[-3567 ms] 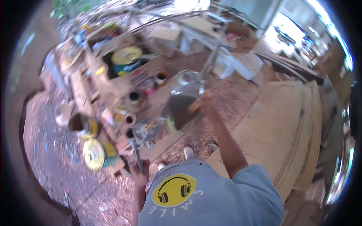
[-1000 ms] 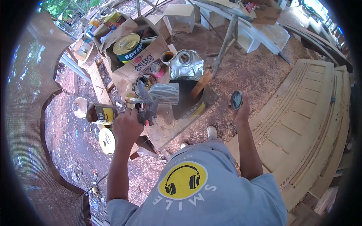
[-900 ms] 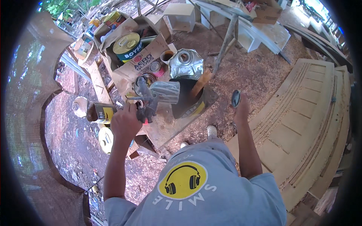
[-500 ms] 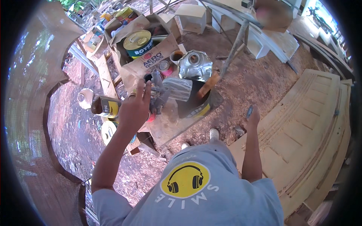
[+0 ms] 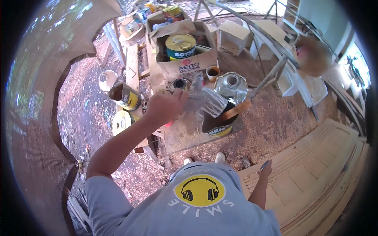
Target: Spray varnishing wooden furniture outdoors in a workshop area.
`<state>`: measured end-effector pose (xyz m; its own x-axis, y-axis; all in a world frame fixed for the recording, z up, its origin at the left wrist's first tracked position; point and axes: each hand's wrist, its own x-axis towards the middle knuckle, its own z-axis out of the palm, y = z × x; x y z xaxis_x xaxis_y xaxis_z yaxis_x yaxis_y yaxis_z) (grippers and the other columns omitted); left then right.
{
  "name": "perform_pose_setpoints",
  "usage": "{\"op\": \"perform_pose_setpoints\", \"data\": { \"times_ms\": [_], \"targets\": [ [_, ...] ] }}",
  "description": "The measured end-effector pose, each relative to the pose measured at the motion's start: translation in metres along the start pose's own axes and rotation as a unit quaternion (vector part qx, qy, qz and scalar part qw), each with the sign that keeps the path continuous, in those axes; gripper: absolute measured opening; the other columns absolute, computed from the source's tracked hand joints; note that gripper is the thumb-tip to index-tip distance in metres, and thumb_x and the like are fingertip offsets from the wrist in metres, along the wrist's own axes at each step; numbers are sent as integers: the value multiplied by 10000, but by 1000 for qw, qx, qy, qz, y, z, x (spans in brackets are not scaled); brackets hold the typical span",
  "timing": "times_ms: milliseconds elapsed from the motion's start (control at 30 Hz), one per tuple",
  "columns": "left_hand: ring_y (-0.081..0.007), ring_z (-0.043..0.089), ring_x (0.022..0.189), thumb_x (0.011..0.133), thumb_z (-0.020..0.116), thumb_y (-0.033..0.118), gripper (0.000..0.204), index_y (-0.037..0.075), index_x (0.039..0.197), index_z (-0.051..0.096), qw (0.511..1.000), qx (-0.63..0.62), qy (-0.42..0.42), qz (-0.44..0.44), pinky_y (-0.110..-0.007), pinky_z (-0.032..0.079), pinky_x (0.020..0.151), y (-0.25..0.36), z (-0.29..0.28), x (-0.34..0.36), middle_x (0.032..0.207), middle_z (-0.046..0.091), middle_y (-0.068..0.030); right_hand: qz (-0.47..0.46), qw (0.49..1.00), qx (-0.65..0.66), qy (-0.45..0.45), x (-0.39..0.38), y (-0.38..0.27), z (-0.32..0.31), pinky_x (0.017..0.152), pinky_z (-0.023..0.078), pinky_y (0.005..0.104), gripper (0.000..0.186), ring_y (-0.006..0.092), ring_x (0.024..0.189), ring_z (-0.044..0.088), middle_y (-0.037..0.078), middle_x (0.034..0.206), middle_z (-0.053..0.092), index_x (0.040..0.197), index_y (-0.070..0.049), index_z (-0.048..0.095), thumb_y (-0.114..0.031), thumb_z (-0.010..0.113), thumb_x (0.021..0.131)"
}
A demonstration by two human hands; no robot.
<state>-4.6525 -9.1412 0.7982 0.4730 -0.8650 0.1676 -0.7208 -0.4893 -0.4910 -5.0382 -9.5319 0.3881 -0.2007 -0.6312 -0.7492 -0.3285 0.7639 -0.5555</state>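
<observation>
My left hand (image 5: 170, 105) is over the worktop, its fingers bent and closed. They press against or beside a clear plastic bottle (image 5: 193, 100); what they grip is hidden. Just beyond the fingers is an open, dark-mouthed container (image 5: 180, 83). To the right of the bottle, a ribbed clear plastic piece (image 5: 215, 103) leans over an open can (image 5: 217, 128) with a dark inside and a yellow label. A flat wooden stick (image 5: 237, 111) slants out of that can. Low at the right, my right hand (image 5: 267, 169) is closed on a small dark, bluish object (image 5: 264, 165).
Behind stand a cardboard box (image 5: 193, 67) holding a large paint can (image 5: 180, 46), a cup of brown liquid (image 5: 212, 72) and a crumpled silver lid (image 5: 232, 87). More cans (image 5: 129, 97) are at the left. A carved wooden door panel (image 5: 311, 157) lies at the right.
My view has swung, so things sit further right in it. The fingers of my left hand, stretched out before, are now curled beside the bottle. My right hand has come lower.
</observation>
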Motion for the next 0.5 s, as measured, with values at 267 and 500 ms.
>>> {"op": "perform_pose_setpoints", "data": {
  "times_ms": [267,500],
  "targets": [
    [-212,654,672,723,683,324,406,88,1045,609,998,-49,34,-1,-349,517,585,-2,7,-12,837,618,-43,61,996,26,-67,15,8,-11,857,420,591,812,341,1102,486,164,1334,475,1407,-134,424,-683,569,825],
    [-194,632,577,806,615,165,288,20,1054,591,990,-67,118,28,-339,457,464,2,27,-17,796,620,-55,51,992,-19,-115,22,-9,9,873,393,593,761,352,1160,425,138,1352,438,1406,-205,428,-713,505,845]
  ]
}}
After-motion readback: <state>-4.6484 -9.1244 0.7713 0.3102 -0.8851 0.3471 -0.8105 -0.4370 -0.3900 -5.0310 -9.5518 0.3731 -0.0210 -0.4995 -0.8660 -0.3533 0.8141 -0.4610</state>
